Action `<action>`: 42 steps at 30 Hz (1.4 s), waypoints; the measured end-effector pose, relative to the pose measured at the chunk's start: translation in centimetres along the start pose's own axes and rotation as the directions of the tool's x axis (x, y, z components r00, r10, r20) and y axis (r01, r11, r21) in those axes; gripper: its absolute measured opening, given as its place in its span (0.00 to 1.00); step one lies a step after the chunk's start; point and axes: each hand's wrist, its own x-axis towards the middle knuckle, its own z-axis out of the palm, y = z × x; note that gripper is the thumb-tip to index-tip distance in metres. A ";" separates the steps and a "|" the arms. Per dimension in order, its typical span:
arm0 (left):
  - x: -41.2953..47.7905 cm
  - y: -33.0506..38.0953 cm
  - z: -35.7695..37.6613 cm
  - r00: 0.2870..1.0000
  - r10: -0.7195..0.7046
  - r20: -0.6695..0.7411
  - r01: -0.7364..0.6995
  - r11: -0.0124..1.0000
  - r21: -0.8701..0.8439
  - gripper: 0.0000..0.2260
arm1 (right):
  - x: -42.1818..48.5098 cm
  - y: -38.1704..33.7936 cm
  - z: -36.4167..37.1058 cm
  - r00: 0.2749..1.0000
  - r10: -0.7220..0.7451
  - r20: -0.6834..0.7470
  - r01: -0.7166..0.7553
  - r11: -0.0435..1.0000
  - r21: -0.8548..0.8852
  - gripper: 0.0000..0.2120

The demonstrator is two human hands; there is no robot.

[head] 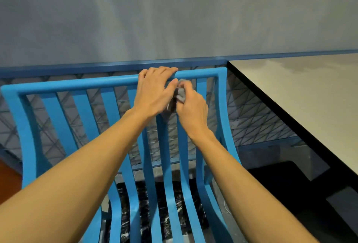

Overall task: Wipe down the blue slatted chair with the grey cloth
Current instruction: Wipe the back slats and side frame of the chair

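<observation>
The blue slatted chair (81,111) fills the lower middle of the view, its back facing me and its curved slats running down toward the seat. My left hand (153,90) grips the top rail, fingers curled over its far side. Just to the right, my right hand (190,107) holds the bunched grey cloth (181,92) against a slat right under the top rail. Only a small part of the cloth shows between the two hands.
A pale table (302,95) with a black edge stands close on the right, touching the chair's right post. Behind the chair runs a blue railing (96,67) with wire mesh, and a grey wall beyond. Dark marbled floor shows below the seat slats.
</observation>
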 end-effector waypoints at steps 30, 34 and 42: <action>-0.1 -0.1 0.2 1.000 0.015 -0.020 -0.014 0.998 0.069 0.20 | -12.1 7.1 3.8 0.955 0.192 0.225 -0.213 0.974 0.076 0.11; -0.2 -0.1 0.2 1.000 0.021 -0.004 -0.021 0.996 0.088 0.21 | -13.3 6.5 3.6 0.954 0.192 0.232 -0.208 0.977 0.048 0.12; -0.3 -0.4 0.7 0.997 0.063 -0.036 -0.057 0.988 0.145 0.21 | -1.2 0.8 1.4 0.996 0.076 -0.046 -0.070 0.991 0.114 0.08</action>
